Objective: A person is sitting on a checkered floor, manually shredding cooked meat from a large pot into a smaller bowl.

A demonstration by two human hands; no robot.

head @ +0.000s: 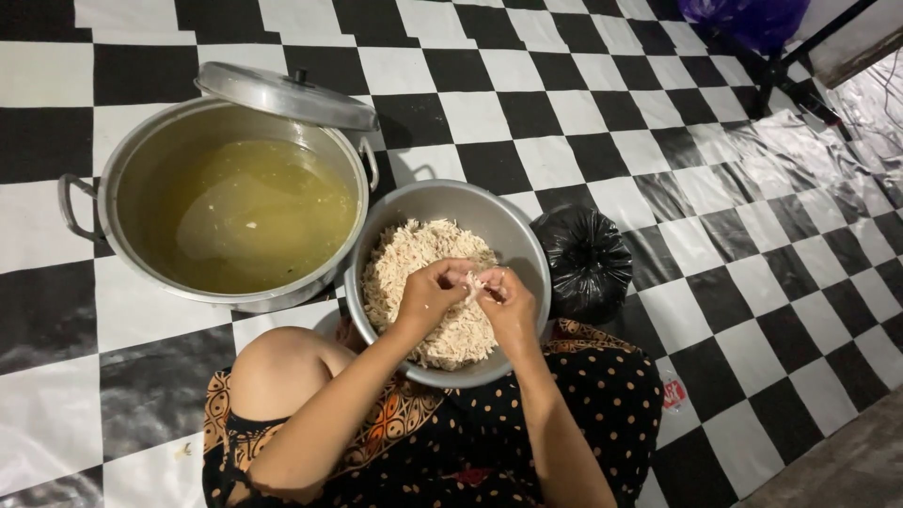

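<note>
1. Floor (602, 141): black-and-white checkered sheet under everything.
2. Large pot (113, 169): filled with yellowish broth, its lid (282, 94) propped on the far rim.
3. Metal bowl (508, 226): just beside the pot, holding pale shredded meat (404, 263).
4. Black bag (585, 261): touching the bowl's right side.
5. Left hand (428, 293) and right hand (508, 299): over the bowl, fingers of both pinching one small meat piece (473, 282) between them.

Black dress (564, 395) w/ orange dots, patterned trim.
</note>
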